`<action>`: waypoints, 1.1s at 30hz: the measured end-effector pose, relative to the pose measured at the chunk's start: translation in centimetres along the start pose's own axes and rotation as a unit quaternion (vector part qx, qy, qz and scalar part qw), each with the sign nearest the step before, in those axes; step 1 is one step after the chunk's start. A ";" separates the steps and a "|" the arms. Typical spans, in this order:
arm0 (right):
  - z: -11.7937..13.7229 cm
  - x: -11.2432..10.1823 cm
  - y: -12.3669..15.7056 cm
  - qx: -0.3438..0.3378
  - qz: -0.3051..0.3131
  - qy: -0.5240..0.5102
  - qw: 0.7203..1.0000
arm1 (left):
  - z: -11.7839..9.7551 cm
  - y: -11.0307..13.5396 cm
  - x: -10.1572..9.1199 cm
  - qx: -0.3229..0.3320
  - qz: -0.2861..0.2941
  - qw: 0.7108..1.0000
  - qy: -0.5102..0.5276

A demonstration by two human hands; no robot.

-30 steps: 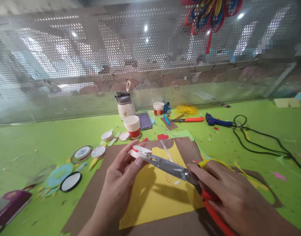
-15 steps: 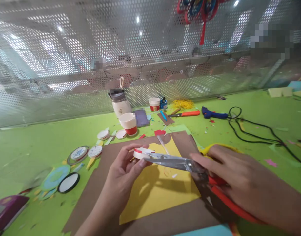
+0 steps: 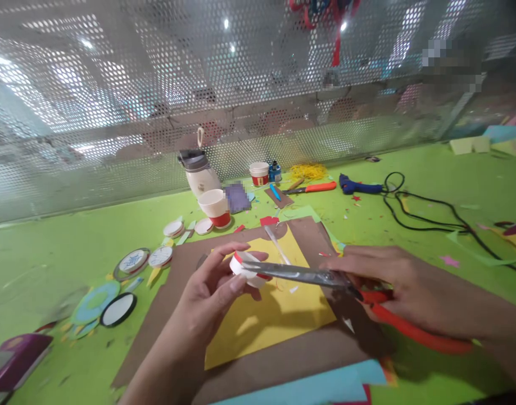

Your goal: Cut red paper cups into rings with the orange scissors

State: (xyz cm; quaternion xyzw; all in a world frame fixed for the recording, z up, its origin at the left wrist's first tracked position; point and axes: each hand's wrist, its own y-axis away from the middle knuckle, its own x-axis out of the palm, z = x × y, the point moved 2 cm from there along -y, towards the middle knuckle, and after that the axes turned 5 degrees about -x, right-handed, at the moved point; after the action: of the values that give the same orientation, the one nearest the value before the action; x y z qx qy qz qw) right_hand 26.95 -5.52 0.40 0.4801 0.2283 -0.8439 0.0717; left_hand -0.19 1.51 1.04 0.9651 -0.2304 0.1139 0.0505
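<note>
My left hand [image 3: 209,298] holds a short white paper-cup piece [image 3: 254,279] with a red band, pinched between thumb and fingers. Scissors [image 3: 300,274] with a red handle are in my right hand [image 3: 410,278], their metal blades pointing left. The blade tips lie at the cup piece and overlap it; whether they cut into it I cannot tell. Below both hands, yellow paper [image 3: 245,340] rests on a brown sheet [image 3: 157,337]. A thin whitish stick [image 3: 277,245] lies across the yellow paper.
A white-and-red paper cup [image 3: 215,205] stands before a bottle [image 3: 201,177]. Behind are a smaller cup [image 3: 259,175], an orange-handled knife [image 3: 319,187] and a blue glue gun [image 3: 361,185] with black cord. Round paper crafts [image 3: 134,260] and a purple object [image 3: 19,363] are left.
The cup piece has tilted and its flat white face shows more. My right hand and the scissors have turned; the yellow handle part is now hidden. The view has shifted slightly.
</note>
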 end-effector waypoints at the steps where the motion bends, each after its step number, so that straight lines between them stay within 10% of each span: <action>1: 0.2 0.1 0.1 -0.009 0.007 0.001 1.000 | 0.0 0.0 -0.1 0.015 -0.016 1.000 -0.017; 11: 2.3 0.4 -0.7 -0.108 -0.035 0.151 0.982 | 0.0 -0.4 -0.3 0.083 -0.127 0.987 -0.054; 33: 2.3 -0.8 -0.5 -0.088 0.014 0.174 0.981 | 0.1 -0.8 -0.6 0.066 -0.100 0.985 -0.126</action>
State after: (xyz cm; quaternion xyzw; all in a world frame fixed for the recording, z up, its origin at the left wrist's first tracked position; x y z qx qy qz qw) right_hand 25.41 -6.23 2.21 0.6147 0.3038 -0.7231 0.0841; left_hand -0.26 2.47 0.76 0.9911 -0.1291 0.0012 -0.0317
